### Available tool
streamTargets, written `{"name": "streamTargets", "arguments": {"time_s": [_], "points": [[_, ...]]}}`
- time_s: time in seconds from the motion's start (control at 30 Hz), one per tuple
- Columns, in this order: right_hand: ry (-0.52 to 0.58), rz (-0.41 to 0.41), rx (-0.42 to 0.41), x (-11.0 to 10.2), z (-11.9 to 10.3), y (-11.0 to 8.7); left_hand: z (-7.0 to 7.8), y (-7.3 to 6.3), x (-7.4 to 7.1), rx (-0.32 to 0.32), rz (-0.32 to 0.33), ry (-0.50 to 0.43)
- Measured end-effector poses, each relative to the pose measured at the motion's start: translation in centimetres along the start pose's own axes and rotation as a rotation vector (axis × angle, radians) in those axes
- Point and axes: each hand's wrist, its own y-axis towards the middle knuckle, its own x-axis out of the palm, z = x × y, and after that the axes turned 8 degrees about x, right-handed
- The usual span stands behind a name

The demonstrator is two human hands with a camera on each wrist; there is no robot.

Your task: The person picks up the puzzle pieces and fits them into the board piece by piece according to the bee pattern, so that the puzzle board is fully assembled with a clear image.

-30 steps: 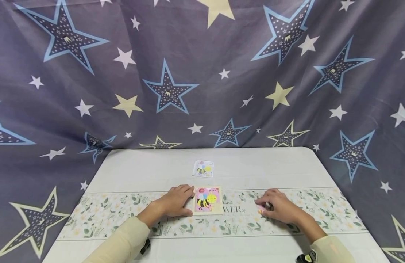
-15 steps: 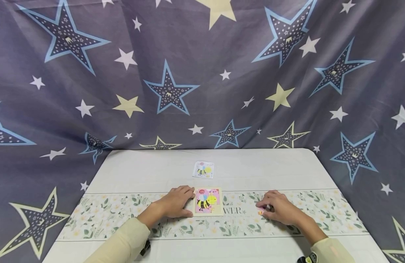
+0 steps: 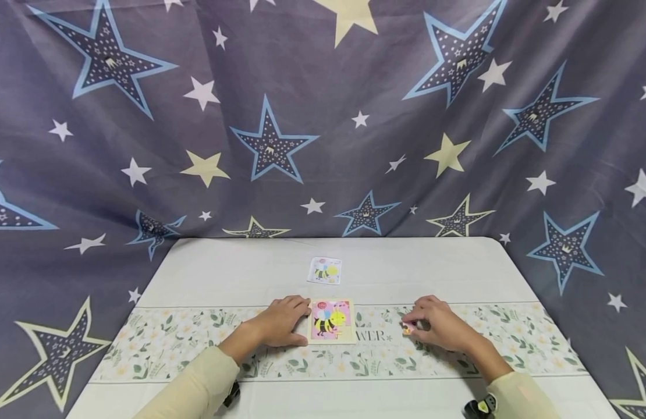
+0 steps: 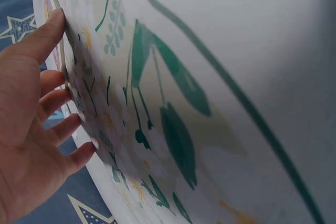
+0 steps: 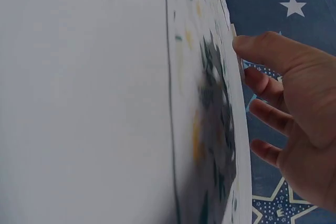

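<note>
A small square jigsaw puzzle board (image 3: 333, 342) with a cream frame and a bee picture lies on the table. Its lower right part shows bare cream wood. My left hand (image 3: 280, 322) rests at the board's left side, thumb and index finger touching the edge near its two left corners. In the left wrist view, the thumb lies along the board's thin rim (image 4: 62, 59). To the right of the board, my right hand (image 3: 439, 323) pinches a small pink-and-orange puzzle piece (image 3: 408, 328) between thumb and fingers. Most of the piece is hidden in the right wrist view.
Behind the board lies a picture card (image 3: 325, 271) with the same bee. A floral printed band with lettering (image 3: 372, 336) crosses the white table (image 3: 407, 265). A dark star-patterned curtain (image 3: 323, 145) hangs behind and at both sides.
My right hand has moved slightly left and away from me with the puzzle piece, which now shows at the fingertips. The left hand and the board have stayed put.
</note>
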Motion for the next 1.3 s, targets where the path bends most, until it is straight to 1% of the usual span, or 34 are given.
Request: {"name": "streamTargets", "arguments": {"time_s": [0.2,0.53,0.97,1.3], "points": [[0.002,-0.012,-0.013,0.5,-0.9,1.0,0.0,0.0,0.0,0.007,0.003,0.000],[0.050,-0.015,-0.055,1.7,-2.6,3.0,-0.2,-0.1,-0.2,0.001,-0.006,-0.001],[0.069,-0.069,-0.065,3.0,-5.3,5.2,-0.1,0.0,0.0,0.001,-0.004,-0.012],[0.045,-0.080,-0.092,3.9,-6.9,6.3,0.0,0.0,-0.1,-0.007,-0.011,-0.006]]}}
